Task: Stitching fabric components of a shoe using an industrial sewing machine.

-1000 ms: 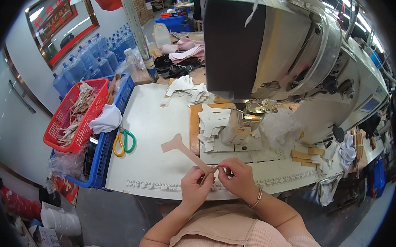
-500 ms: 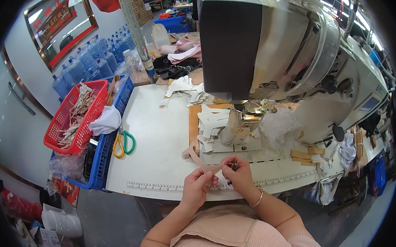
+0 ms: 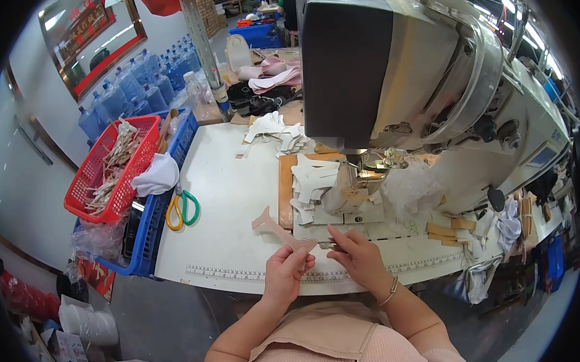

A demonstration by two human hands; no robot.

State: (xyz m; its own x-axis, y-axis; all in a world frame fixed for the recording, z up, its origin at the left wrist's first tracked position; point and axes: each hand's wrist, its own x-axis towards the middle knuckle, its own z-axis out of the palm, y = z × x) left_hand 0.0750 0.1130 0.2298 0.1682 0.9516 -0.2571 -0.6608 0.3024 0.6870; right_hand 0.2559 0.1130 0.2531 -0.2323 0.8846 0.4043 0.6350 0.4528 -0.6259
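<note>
Between the thumb and fingers of my left hand [image 3: 284, 273] is a pale pink, strap-like cut piece [image 3: 274, 229] with a forked far end, raised over the front of the white table. My right hand [image 3: 363, 260] is just to its right, fingers partly curled round a small dark metal tool [image 3: 328, 245]. The tool's tip points at the near end of the pink piece; its exact kind is too small to make out. Beyond both hands stands a sewing machine [image 3: 350, 185], with white cut pieces [image 3: 314, 177] stacked left of its needle area.
Yellow-and-green-handled scissors [image 3: 182, 210] lie at the table's left, beside a blue basket [image 3: 145, 242] and a red basket [image 3: 84, 201] of scraps. A ruler strip [image 3: 226, 272] runs along the front edge. Tan strips [image 3: 442, 234] and clear plastic [image 3: 410, 189] are at the right.
The pink piece has swung out flatter to the left, its forked end now showing. My right hand has moved slightly right, away from my left, its fingers loosened and the tool's tip exposed.
</note>
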